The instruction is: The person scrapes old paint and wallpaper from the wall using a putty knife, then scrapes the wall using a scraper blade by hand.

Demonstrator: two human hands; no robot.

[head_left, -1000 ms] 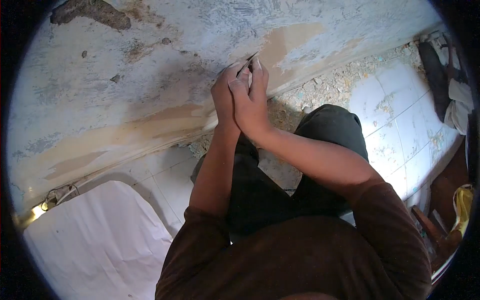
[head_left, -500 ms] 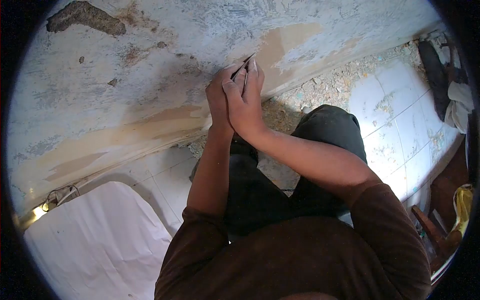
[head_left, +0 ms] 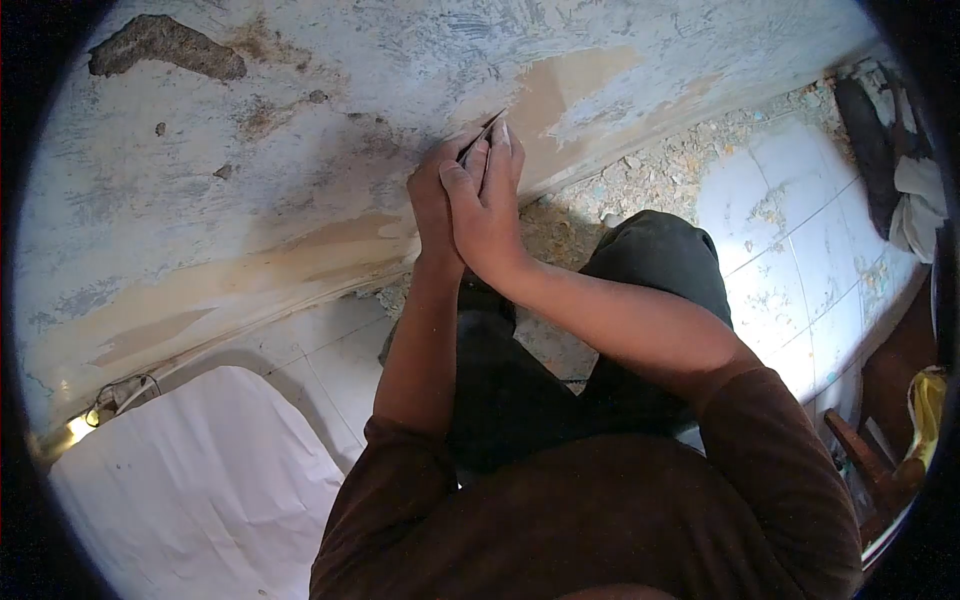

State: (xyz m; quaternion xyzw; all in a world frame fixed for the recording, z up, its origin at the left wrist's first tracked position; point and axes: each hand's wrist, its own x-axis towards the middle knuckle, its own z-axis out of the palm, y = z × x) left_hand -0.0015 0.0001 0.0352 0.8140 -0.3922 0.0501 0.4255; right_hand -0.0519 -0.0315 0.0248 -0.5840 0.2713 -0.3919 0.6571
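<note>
Pressed together near the wall, both my hands are around a thin, dark-edged scraper. My right hand lies over the scraper with its fingers stretched along the blade, closed on it. Behind and to the left, my left hand is closed too, its fingers largely hidden by the right one. The scraper's tip points up and right, close to a bare tan patch on the wall. Its handle is hidden in the hands.
Flakes of paint and plaster lie along the wall's foot and on the white floor tiles. A white sheet-covered object stands at lower left. Dark and white cloths and a yellow item are at right.
My hands and the scraper have shifted slightly down and left in view, still held together close to the wall. The wall's marks have also shifted a little to the left.
</note>
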